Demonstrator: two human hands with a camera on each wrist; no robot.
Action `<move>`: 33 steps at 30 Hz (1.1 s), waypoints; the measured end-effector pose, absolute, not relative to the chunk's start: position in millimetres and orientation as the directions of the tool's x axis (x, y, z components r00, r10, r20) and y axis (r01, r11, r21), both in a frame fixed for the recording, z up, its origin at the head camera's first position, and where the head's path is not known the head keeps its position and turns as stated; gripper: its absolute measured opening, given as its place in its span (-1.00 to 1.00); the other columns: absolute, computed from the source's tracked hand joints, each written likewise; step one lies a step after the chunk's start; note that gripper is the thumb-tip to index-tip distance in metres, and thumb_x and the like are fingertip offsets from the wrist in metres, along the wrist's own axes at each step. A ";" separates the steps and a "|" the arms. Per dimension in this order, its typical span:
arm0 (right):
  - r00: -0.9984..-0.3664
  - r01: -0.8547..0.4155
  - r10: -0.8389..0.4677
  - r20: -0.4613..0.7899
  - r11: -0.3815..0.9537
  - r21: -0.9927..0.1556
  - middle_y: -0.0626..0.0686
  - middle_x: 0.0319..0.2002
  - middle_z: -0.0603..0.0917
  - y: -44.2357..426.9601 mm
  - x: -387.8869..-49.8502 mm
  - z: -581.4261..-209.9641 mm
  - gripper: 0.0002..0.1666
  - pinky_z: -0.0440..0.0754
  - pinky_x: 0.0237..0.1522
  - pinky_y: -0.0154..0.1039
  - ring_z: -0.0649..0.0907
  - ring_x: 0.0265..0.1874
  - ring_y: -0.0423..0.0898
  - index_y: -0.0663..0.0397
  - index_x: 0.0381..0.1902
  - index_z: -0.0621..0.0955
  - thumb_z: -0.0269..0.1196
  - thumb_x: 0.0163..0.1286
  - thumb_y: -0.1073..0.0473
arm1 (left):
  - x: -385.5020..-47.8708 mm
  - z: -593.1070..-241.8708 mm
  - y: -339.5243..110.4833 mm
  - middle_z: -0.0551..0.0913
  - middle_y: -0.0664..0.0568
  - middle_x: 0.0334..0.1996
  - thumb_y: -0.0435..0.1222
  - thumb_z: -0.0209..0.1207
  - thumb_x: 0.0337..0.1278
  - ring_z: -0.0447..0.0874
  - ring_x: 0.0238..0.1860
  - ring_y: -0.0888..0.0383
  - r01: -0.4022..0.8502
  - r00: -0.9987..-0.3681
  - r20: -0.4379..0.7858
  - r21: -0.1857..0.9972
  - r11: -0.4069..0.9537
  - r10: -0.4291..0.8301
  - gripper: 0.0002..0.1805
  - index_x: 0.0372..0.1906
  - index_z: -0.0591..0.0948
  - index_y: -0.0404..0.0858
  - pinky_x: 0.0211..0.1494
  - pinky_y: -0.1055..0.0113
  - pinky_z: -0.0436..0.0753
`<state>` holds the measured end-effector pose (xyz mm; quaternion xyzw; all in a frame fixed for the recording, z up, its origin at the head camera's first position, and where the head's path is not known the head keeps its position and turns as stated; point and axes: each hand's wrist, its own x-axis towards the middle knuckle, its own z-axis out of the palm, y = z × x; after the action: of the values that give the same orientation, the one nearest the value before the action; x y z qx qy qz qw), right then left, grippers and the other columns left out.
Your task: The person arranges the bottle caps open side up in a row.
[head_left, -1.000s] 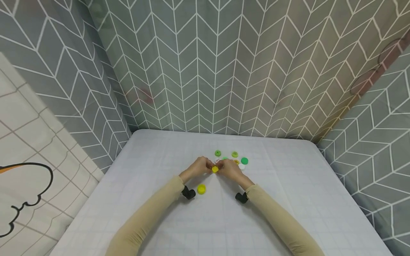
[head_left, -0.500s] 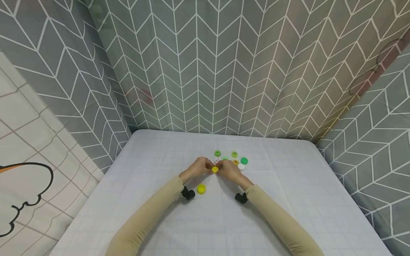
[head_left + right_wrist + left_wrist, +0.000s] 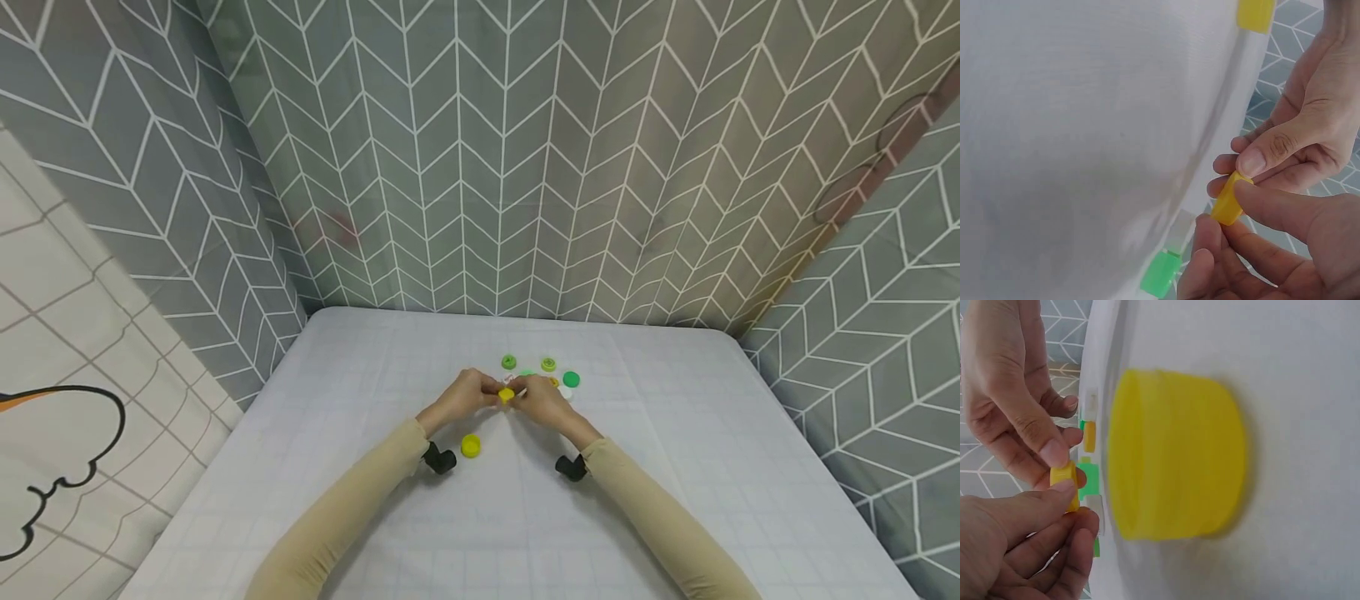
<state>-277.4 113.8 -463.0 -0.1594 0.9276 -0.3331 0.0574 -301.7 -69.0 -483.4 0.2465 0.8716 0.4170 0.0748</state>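
A small yellow cap [image 3: 506, 396] is pinched between both hands above the table. My left hand [image 3: 468, 393] grips its left side and my right hand [image 3: 542, 400] its right side. In the left wrist view the thumb and fingers of the left hand [image 3: 1035, 544] and of the right hand [image 3: 1019, 394] meet on the yellow cap [image 3: 1065, 484]. The right wrist view shows the cap [image 3: 1230, 200] tilted between the right hand [image 3: 1272, 244] and the left hand [image 3: 1300, 131]. A larger yellow lid [image 3: 471, 446] lies on the table beside the left wrist.
Beyond the hands lie several small caps: a green one [image 3: 509, 362], a yellow-green one [image 3: 548, 364], a darker green one [image 3: 571, 379] and a white one [image 3: 566, 392], partly behind the right hand. The white-covered table [image 3: 480, 533] ends at a patterned curtain [image 3: 480, 167].
The yellow cap between the fingers has tilted and risen slightly, with both hands keeping their grip. The right wrist has shifted a little to the right.
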 end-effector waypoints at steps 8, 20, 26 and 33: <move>-0.946 -0.295 -0.315 0.080 0.725 -0.623 0.08 -0.08 0.73 116.1 -276.7 -458.3 -0.66 0.60 -0.32 -0.26 0.65 -0.33 -0.10 0.12 0.04 0.67 0.29 0.31 0.21 | -295.5 -479.3 -70.9 0.73 -0.09 -0.08 -0.43 0.27 0.12 0.74 -0.09 0.11 0.395 -0.871 0.156 0.786 0.475 0.466 -0.67 0.03 0.65 -0.33 -0.11 0.42 0.67; -0.934 -0.333 -0.325 0.148 0.644 -0.689 0.06 -0.07 0.74 122.0 -268.4 -454.9 -0.72 0.68 -0.23 -0.26 0.72 -0.21 -0.04 0.08 -0.04 0.70 0.31 0.29 0.20 | -288.4 -477.6 -72.5 0.75 -0.06 -0.12 -0.31 0.32 0.09 0.74 -0.10 0.14 0.347 -0.896 0.140 0.812 0.469 0.421 -0.68 -0.01 0.69 -0.29 -0.12 0.42 0.67; -0.918 -0.378 -0.355 0.179 0.643 -0.666 0.06 -0.06 0.74 123.5 -266.2 -448.4 -0.71 0.68 -0.24 -0.28 0.72 -0.22 -0.07 0.09 -0.05 0.72 0.34 0.25 0.20 | -285.0 -471.1 -73.1 0.76 -0.05 -0.14 -0.31 0.32 0.10 0.75 -0.12 0.15 0.369 -0.889 0.164 0.809 0.458 0.427 -0.70 -0.04 0.71 -0.28 -0.12 0.38 0.68; -0.901 -0.417 -0.385 0.202 0.634 -0.651 0.07 -0.05 0.74 125.4 -262.3 -442.2 -0.72 0.68 -0.23 -0.25 0.72 -0.19 -0.05 0.12 -0.06 0.72 0.34 0.25 0.21 | -279.9 -463.0 -75.6 0.76 -0.03 -0.16 -0.27 0.31 0.12 0.75 -0.15 0.18 0.388 -0.878 0.166 0.797 0.464 0.449 -0.71 -0.04 0.71 -0.27 -0.12 0.37 0.69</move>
<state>-262.3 125.4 -442.2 -0.2220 0.9037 -0.3654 -0.0218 -279.9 -75.6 -463.0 0.2446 0.8549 0.4563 0.0336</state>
